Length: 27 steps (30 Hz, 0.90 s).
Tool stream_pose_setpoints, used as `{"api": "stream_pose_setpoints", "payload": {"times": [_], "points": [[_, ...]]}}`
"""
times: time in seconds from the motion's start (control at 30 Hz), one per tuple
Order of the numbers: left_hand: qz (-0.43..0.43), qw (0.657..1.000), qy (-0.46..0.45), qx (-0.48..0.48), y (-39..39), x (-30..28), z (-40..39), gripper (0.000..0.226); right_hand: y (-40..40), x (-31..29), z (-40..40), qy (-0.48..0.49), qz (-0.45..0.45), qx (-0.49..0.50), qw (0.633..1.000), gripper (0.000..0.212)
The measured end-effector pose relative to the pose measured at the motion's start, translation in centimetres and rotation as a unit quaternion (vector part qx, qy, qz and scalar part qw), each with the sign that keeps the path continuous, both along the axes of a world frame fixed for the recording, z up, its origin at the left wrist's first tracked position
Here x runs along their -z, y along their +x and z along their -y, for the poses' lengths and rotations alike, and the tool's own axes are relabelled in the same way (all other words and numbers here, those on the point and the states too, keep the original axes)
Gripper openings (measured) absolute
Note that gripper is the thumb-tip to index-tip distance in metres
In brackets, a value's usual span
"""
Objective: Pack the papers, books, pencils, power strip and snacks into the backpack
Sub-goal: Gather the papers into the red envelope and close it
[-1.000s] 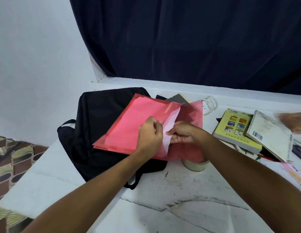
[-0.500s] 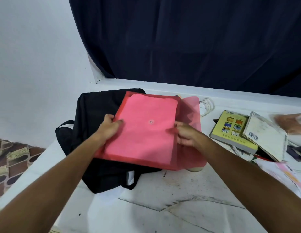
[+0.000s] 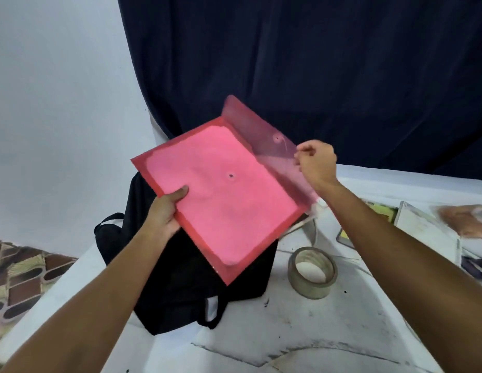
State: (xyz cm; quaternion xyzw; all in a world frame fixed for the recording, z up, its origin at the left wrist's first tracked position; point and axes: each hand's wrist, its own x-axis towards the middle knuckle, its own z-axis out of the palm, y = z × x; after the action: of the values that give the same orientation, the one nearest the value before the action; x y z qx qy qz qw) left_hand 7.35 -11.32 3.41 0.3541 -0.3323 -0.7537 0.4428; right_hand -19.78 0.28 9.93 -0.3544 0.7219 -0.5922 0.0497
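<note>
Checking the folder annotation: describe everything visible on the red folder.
The red folder is a translucent plastic document envelope, red at its borders, with pink-looking sheets filling it. A snap stud sits mid-face; its mate is on the flap, which stands open, unfastened. It is lifted and tilted above the black backpack, one corner pointing down. The left hand grips its left edge, thumb on the face. The right hand pinches the flap's edge.
</note>
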Motion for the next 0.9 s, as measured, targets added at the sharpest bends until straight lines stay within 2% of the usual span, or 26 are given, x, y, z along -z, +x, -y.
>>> {"api": "stream_pose_setpoints", "payload": {"times": [0.07,0.1,0.17,0.23,0.27,0.33,0.43,0.47,0.53,0.6,0.67,0.8,0.9], "points": [[-0.037,0.999,0.023,-0.033,-0.5,-0.2,-0.1,0.04,0.2,0.8,-0.8,-0.031,-0.109,0.087,0.99,0.02],[-0.051,0.997,0.032,-0.041,-0.9,-0.2,-0.3,0.041,0.6,1.5,-1.1,-0.022,-0.112,0.105,0.988,0.029],[-0.075,0.995,0.043,-0.049,-1.8,-0.3,-0.6,0.04,1.9,3.0,-1.5,0.012,0.015,0.091,0.996,0.054],[-0.097,0.992,0.057,-0.052,-2.7,-0.5,-1.3,0.038,3.7,4.0,-1.9,0.04,0.215,0.034,0.975,0.067],[-0.113,0.99,0.066,-0.055,-3.0,-0.6,-1.6,0.037,4.5,4.3,-2.1,0.043,0.305,-0.002,0.951,0.061],[-0.148,0.985,0.074,-0.054,-3.5,-0.8,-2.1,0.036,5.4,5.2,-2.3,0.034,0.429,-0.078,0.899,0.042],[-0.18,0.981,0.063,-0.032,-3.4,-0.7,-3.1,0.028,5.7,6.3,-1.9,-0.018,0.528,-0.171,0.831,0.043],[-0.183,0.981,0.054,-0.023,-3.0,-0.7,-3.6,0.026,5.3,6.4,-1.8,-0.031,0.527,-0.191,0.827,0.048],[-0.218,0.975,0.03,0.005,-1.6,-0.8,-4.3,0.033,4.1,6.3,-1.7,-0.051,0.481,-0.207,0.85,0.058],[-0.274,0.961,0.005,0.033,0.4,-0.4,-4.2,0.063,2.5,6.0,-2.2,-0.061,0.437,-0.212,0.872,0.066],[-0.292,0.956,0.008,0.041,3.4,0.2,-3.2,0.088,0.8,5.8,-3.0,-0.051,0.411,-0.238,0.879,0.074],[-0.283,0.95,0.021,0.131,8.3,1.1,-0.2,0.113,-1.8,5.6,-4.1,0.009,0.382,-0.329,0.863,0.096],[-0.251,0.932,0.008,0.262,9.5,-0.2,1.3,0.113,-3.0,4.5,-4.4,0.098,0.343,-0.393,0.847,0.092]]}}
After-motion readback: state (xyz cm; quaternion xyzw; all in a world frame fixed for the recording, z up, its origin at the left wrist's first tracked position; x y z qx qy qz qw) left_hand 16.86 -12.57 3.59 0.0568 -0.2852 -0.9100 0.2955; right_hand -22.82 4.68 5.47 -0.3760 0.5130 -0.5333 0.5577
